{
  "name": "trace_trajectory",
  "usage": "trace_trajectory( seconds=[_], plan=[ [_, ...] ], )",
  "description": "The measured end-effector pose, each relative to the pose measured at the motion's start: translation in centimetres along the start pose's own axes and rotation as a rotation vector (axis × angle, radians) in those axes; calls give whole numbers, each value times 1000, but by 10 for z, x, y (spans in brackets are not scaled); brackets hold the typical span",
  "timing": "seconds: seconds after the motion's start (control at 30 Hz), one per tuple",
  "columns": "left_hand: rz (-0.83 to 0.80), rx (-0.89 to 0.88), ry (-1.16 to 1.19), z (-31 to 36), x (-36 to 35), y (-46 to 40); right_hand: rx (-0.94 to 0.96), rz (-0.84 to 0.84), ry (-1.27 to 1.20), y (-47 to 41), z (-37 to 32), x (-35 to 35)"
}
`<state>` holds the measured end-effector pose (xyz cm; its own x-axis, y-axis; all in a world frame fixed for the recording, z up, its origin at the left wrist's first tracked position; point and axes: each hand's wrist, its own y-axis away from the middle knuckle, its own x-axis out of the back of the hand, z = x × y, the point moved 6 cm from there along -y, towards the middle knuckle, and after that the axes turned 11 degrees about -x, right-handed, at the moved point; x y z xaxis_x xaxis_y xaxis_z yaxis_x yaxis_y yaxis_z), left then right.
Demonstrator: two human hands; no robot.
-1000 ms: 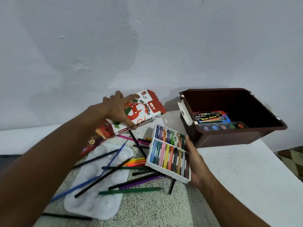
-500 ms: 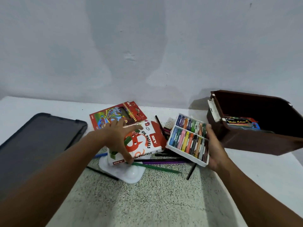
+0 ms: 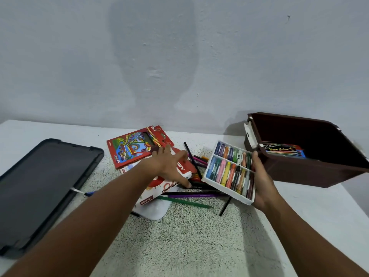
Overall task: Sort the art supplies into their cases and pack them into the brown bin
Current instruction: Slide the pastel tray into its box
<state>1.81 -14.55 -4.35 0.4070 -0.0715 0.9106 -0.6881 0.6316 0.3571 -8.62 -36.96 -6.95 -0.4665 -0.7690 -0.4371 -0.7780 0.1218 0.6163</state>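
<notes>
Oil-pastel sleeve (image 3: 169, 186) lies over the white palette (image 3: 153, 211) at centre tabletop (image 3: 189, 236) | my left hand (image 3: 169, 166) grips it from above | loose pencils (image 3: 191, 195) at its 3 o'clock | my right hand (image 3: 263, 178) holds the crayon tray (image 3: 229, 170) by its right edge | brown bin (image 3: 299, 170) at 2 o'clock, a paint set (image 3: 283, 149) inside.

glossy plastic bin (image 3: 295, 172), speckled rough mat (image 3: 189, 236).

Brown bin (image 3: 295, 172), white tray (image 3: 209, 179) of many-coloured pastels (image 3: 229, 168), red-and-white sleeve (image 3: 169, 185), speckled grey mat (image 3: 189, 236).
</notes>
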Motion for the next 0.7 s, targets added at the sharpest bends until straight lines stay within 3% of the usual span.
trace_trajectory(
  seconds=[0.27, 0.7],
  plan=[
    [-87, 89, -83, 2, 20, -6, -16, -19, -3, -3, 6, 0],
    [73, -74, -19, -1, 26, 1, -81, -42, 22, -5, 22, 21]
  ],
)
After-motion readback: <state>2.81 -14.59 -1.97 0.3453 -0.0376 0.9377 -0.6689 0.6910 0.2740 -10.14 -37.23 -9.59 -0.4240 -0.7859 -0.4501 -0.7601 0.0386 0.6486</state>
